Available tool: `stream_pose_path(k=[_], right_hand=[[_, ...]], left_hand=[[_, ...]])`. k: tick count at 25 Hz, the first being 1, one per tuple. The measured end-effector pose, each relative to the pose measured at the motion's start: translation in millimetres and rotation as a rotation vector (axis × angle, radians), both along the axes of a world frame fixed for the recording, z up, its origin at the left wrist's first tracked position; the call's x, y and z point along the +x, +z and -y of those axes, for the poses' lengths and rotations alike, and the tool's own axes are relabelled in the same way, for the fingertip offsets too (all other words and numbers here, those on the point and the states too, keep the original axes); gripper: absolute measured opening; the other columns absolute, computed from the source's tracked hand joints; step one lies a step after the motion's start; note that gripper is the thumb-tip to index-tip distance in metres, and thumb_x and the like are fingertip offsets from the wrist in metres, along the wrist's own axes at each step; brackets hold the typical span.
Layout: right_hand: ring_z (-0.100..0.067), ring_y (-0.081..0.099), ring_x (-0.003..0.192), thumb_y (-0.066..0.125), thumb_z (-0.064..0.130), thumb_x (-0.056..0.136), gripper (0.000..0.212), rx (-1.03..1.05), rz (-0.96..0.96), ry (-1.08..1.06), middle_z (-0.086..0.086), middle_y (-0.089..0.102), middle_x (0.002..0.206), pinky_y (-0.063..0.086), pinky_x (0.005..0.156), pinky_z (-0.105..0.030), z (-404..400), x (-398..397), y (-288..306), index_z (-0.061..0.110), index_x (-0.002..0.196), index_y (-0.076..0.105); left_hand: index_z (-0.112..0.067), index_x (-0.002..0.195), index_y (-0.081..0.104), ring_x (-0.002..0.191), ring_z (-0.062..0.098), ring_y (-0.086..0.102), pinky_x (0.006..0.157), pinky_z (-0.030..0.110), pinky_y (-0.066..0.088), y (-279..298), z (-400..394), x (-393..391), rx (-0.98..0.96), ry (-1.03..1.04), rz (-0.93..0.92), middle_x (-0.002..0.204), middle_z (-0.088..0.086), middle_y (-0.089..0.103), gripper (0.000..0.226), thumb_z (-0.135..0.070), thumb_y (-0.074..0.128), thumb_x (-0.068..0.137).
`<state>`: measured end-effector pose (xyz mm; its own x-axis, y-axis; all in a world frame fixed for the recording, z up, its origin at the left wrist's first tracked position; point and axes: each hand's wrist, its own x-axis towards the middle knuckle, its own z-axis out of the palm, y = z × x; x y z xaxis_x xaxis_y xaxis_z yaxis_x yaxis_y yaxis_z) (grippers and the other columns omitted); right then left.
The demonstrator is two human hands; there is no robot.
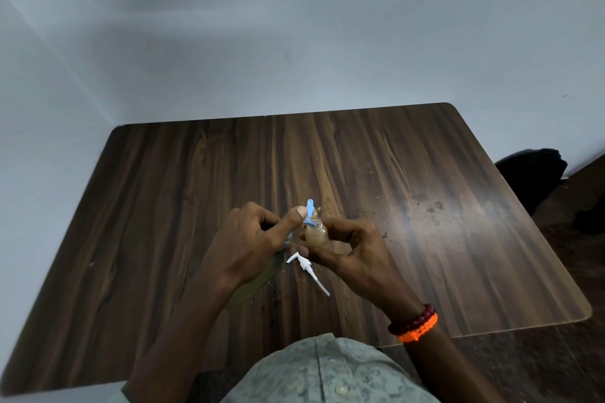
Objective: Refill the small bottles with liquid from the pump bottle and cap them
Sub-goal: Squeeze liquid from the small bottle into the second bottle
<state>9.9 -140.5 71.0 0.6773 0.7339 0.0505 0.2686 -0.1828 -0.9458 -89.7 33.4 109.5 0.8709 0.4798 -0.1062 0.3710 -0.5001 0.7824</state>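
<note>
Here's the counter [425, 173], dark wood grain with rounded corners, pushed up against a pale wall [294, 26], and it serves as the landmark for everything else. Off its far right corner a dark shape [533, 170] sits low by the wall; what it is cannot be told. At the counter's near edge, the person's grey patterned shirt [327, 373] fills the bottom of the view.

Above the middle of the counter, both hands meet. The left hand [242, 245] has its fingers curled in, thumb pressed up against a light blue cap piece [309, 214], pinching it right at the mouth of the small bottle [316, 232]. The right hand [347, 249] has fingers and thumb wrapped round that small bottle, holding it roughly upright above the counter's centre. The bottle is clear and shows a yellowish-brown liquid inside. On the right wrist, two bracelets [414, 324], one of dark red beads and one bright orange.

Under the left forearm, on the counter toward its near left, a larger greenish bottle [258, 281] lies mostly hidden; its outline is hard to read. Just beside it, below the hands, a white pump head [306, 267] lies flat on the counter, its long dip tube pointing toward the near right.

Beyond the hands, part of another small bottle [315, 213] peeks out behind the blue cap. Small drips and specks [432, 206] dot the counter's right half.
</note>
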Motion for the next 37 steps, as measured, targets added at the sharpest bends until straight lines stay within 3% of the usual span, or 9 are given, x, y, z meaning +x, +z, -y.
stream_pose_path(k=[3,7,12,16,20,26,28,31,37], right_hand=[[-0.005,0.075,0.108,0.084,0.023,0.087,0.033,-0.008,0.002,0.012,0.005,0.081,0.111,0.06,0.099,-0.037,-0.6,-1.4,-0.9,0.015,0.118,0.078],[-0.003,0.074,0.108,0.083,0.026,0.086,0.035,-0.012,0.002,0.009,0.006,0.081,0.112,0.06,0.1,-0.035,-0.8,-1.2,0.1,0.017,0.12,0.077],[-0.004,0.074,0.109,0.084,0.025,0.086,0.034,-0.019,-0.006,0.005,0.007,0.081,0.112,0.059,0.101,-0.039,-0.5,-0.9,0.4,0.017,0.119,0.078],[-0.007,0.073,0.11,0.083,0.024,0.087,0.034,-0.031,0.009,0.004,0.005,0.08,0.113,0.059,0.101,-0.041,0.0,0.2,0.0,0.016,0.119,0.077],[-0.009,0.074,0.108,0.083,0.021,0.087,0.033,-0.032,0.002,0.003,0.003,0.08,0.112,0.059,0.1,-0.042,0.0,-0.5,-0.2,0.015,0.118,0.078],[-0.009,0.074,0.107,0.083,0.024,0.086,0.033,-0.026,0.0,-0.004,0.004,0.081,0.11,0.059,0.1,-0.043,-1.2,0.3,0.4,0.016,0.117,0.078],[-0.009,0.074,0.108,0.083,0.024,0.087,0.033,-0.032,0.003,0.001,0.004,0.081,0.11,0.059,0.1,-0.043,-1.1,0.2,-0.5,0.017,0.118,0.078],[-0.008,0.073,0.109,0.083,0.024,0.087,0.031,-0.035,-0.001,0.008,0.005,0.081,0.111,0.058,0.101,-0.043,-0.9,0.4,-1.7,0.017,0.117,0.078],[-0.006,0.073,0.11,0.083,0.026,0.087,0.033,-0.029,0.007,0.006,0.007,0.08,0.113,0.058,0.102,-0.043,-1.0,0.9,-2.1,0.019,0.119,0.077]], left_hand=[[-0.009,0.063,0.077,0.067,0.039,0.074,0.073,0.059,0.063,1.7,2.1,-1.1,0.017,0.011,0.006,0.068,0.017,0.077,0.083,-0.083,0.041,0.073],[-0.009,0.061,0.078,0.06,0.037,0.068,0.068,0.055,0.058,2.7,2.2,-0.8,0.026,0.012,0.02,0.06,0.014,0.074,0.089,-0.089,0.041,0.074],[-0.008,0.065,0.077,0.073,0.041,0.076,0.077,0.061,0.062,4.0,2.7,-1.0,0.027,0.021,-0.002,0.071,0.02,0.078,0.085,-0.083,0.038,0.072],[-0.003,0.065,0.077,0.067,0.041,0.07,0.074,0.058,0.061,3.4,2.8,0.4,0.025,0.001,-0.005,0.068,0.02,0.075,0.095,-0.089,0.038,0.072],[-0.007,0.068,0.079,0.07,0.041,0.074,0.074,0.06,0.062,4.1,2.9,0.5,0.037,0.009,-0.007,0.069,0.019,0.077,0.085,-0.082,0.039,0.072],[-0.007,0.065,0.079,0.065,0.037,0.071,0.07,0.056,0.06,2.7,1.3,-0.7,0.041,0.025,0.008,0.064,0.015,0.075,0.088,-0.085,0.04,0.073],[-0.008,0.068,0.08,0.067,0.034,0.074,0.073,0.057,0.063,2.1,1.2,-1.0,0.039,0.023,-0.006,0.067,0.013,0.078,0.085,-0.083,0.039,0.073],[-0.012,0.064,0.08,0.054,0.022,0.065,0.067,0.052,0.059,2.6,2.5,-1.0,0.041,0.031,0.02,0.059,0.008,0.074,0.084,-0.085,0.041,0.074],[-0.012,0.065,0.08,0.064,0.035,0.071,0.068,0.056,0.06,2.2,1.4,-0.4,0.043,0.017,0.024,0.063,0.011,0.075,0.081,-0.082,0.041,0.076]])
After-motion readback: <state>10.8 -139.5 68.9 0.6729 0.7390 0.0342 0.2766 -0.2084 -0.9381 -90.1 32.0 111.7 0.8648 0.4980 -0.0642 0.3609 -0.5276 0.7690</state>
